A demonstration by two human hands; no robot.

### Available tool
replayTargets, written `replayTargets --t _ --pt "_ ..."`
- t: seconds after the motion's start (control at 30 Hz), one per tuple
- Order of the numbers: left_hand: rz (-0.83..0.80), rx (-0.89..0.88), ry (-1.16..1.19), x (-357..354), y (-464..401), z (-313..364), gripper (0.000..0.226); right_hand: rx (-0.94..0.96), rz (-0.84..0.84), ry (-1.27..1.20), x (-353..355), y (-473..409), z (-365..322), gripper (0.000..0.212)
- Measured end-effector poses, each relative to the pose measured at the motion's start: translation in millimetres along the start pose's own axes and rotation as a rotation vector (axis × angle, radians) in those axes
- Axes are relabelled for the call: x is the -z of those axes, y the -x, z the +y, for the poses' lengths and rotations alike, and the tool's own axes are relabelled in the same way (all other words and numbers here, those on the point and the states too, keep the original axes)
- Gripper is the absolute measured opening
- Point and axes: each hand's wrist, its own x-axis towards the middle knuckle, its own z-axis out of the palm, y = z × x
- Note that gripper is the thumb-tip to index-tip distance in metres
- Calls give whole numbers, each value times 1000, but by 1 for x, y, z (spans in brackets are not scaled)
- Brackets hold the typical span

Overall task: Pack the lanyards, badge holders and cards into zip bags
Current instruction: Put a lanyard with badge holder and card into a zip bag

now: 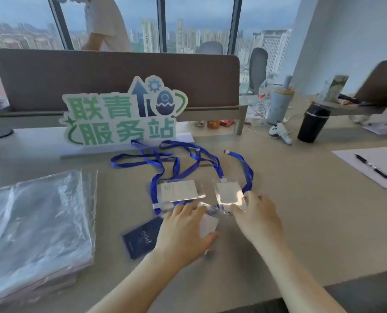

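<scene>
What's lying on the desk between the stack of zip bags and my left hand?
In the head view, a dark blue card lies between the stack of zip bags and the left hand; otherwise bare desk.

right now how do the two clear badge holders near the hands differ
The left badge holder lies landscape; the right badge holder lies portrait. The right hand touches the right holder's lower edge; the left hand rests on a white card just below the left holder. Both are clear, hold pale cards and lie among blue lanyards.
</scene>
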Motion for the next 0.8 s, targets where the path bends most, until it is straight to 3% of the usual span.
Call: replayTargets --t 0.13,0.23,0.4,0.53,0.63,0.73,0.8 --pt "8 -12 1 -2 -11 6 57 -233 -88 4 -4 -18 -7 84" --pt "-37 -28 1 -4 -26 9 50 -270 -126 110 -13 -27 -14 94" --pt "-64 -31 43 -8 -38 10 35 -316 -222 85 -8 -38 -13 60" --pt "-49 -16 44 -10 -43 7 27 -258 -246 -160 -3 -41 -3 27" --pt "-44 -28 31 -8 -45 7 32 -154 -236 -316 1 -42 -2 23" --pt "65 24 192 6 -52 13 40 -71 -165 -403 19 -40 -8 14" --pt "156 73 427 24 -59 16 50 3 -126 -434 42 -34 -15 8"
